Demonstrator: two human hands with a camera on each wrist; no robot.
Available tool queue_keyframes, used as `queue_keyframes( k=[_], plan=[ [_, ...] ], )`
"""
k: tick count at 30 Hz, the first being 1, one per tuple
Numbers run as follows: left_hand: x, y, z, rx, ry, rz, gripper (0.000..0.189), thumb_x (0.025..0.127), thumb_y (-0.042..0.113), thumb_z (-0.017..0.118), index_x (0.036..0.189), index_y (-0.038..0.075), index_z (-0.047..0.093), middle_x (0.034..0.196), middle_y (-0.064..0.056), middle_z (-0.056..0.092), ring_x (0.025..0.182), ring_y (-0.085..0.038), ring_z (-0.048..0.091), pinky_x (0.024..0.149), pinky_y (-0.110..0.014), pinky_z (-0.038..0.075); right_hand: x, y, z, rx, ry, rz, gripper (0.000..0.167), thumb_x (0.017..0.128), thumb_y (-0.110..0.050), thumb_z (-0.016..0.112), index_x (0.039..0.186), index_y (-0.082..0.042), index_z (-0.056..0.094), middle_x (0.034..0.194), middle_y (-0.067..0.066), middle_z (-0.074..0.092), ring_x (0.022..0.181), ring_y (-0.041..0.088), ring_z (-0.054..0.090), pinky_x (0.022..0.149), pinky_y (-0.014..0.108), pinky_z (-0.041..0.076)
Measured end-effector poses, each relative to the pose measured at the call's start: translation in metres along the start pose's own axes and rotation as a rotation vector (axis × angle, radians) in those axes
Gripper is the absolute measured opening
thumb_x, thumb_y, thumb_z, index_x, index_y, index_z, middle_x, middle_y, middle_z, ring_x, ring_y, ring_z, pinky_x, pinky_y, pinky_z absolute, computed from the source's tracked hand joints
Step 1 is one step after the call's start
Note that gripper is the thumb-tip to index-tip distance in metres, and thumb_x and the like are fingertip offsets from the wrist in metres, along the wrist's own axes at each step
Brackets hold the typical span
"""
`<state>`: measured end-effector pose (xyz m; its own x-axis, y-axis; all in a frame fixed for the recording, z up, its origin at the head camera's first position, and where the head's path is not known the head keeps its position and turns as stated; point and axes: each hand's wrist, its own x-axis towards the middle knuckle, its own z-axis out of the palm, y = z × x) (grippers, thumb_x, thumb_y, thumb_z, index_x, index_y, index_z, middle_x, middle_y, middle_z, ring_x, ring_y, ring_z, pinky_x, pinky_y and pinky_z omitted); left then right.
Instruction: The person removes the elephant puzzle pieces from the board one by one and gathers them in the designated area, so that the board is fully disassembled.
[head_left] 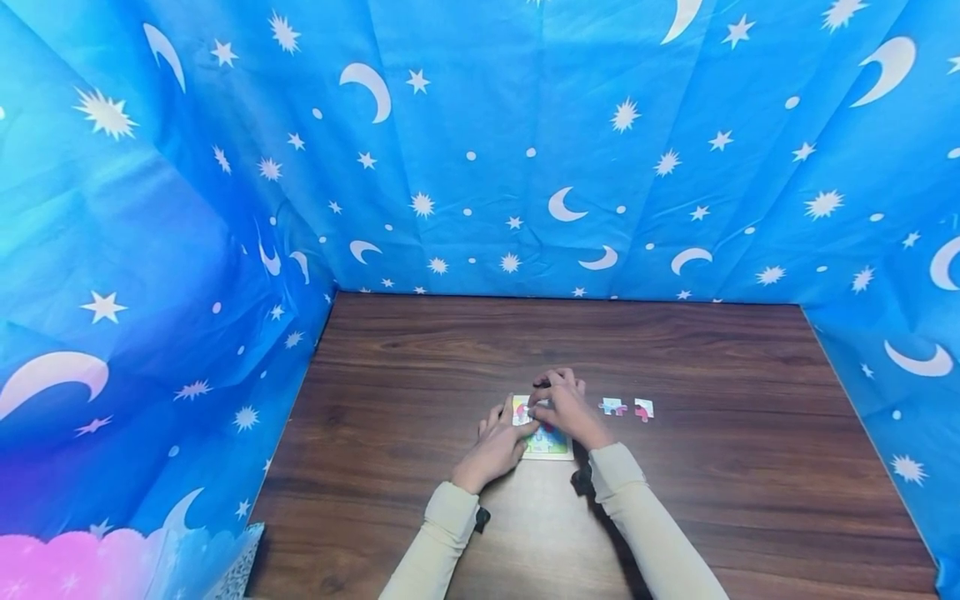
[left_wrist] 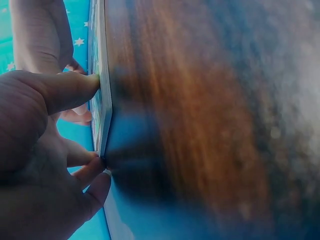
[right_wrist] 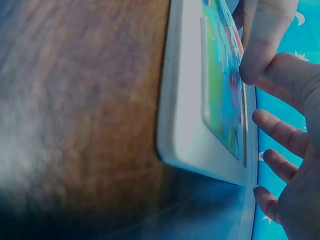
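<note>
A small jigsaw puzzle [head_left: 547, 443] in a pale-edged board lies on the wooden table, its picture brightly coloured with green along the near side. My left hand [head_left: 495, 450] holds the board's left side, thumb on its face and fingers bent at the edge. The left wrist view shows that thumb [left_wrist: 75, 90] touching the surface. Over the upper part, my right hand [head_left: 566, 408] brings thumb and index finger together on a puzzle piece, which the fingertips mostly hide. In the right wrist view its other fingers [right_wrist: 282, 132] are spread off the board [right_wrist: 187, 110].
Two loose puzzle pieces lie right of the board: a blue and pink one [head_left: 612, 407] and a white and red one [head_left: 643, 409]. Blue cloth [head_left: 480, 183] with moons and stars stands behind the wooden table [head_left: 405, 358] and along both sides.
</note>
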<state>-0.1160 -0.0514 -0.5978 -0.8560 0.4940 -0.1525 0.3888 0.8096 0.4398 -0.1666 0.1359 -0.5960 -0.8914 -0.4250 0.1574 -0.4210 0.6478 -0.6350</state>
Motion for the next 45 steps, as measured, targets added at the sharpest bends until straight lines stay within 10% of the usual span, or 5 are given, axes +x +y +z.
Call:
queue_keyframes(
  k=[15,45],
  plan=[
    [0.002,-0.005,0.0,-0.033,0.109,0.019,0.036,0.09,0.019,0.075,0.127,0.02,0.073,0.156,-0.029,0.035,0.131,-0.039,0.045,0.101,-0.054,0.041,0.003,-0.004,0.006,-0.054,-0.043,-0.028,0.004,0.082,-0.008,0.081,0.085,-0.01,0.079,0.12,0.013,0.064,0.122,0.042,0.041,0.092,0.063,0.027],
    [0.003,-0.005,-0.002,-0.077,0.014,-0.019,0.038,0.093,0.019,0.072,0.131,0.02,0.07,0.161,-0.028,0.023,0.138,-0.038,0.038,0.107,-0.052,0.037,-0.003,-0.001,-0.027,-0.077,0.003,0.001,0.007,0.084,-0.012,0.081,0.089,-0.012,0.076,0.125,0.018,0.06,0.123,0.043,0.04,0.093,0.06,0.029]
  ],
)
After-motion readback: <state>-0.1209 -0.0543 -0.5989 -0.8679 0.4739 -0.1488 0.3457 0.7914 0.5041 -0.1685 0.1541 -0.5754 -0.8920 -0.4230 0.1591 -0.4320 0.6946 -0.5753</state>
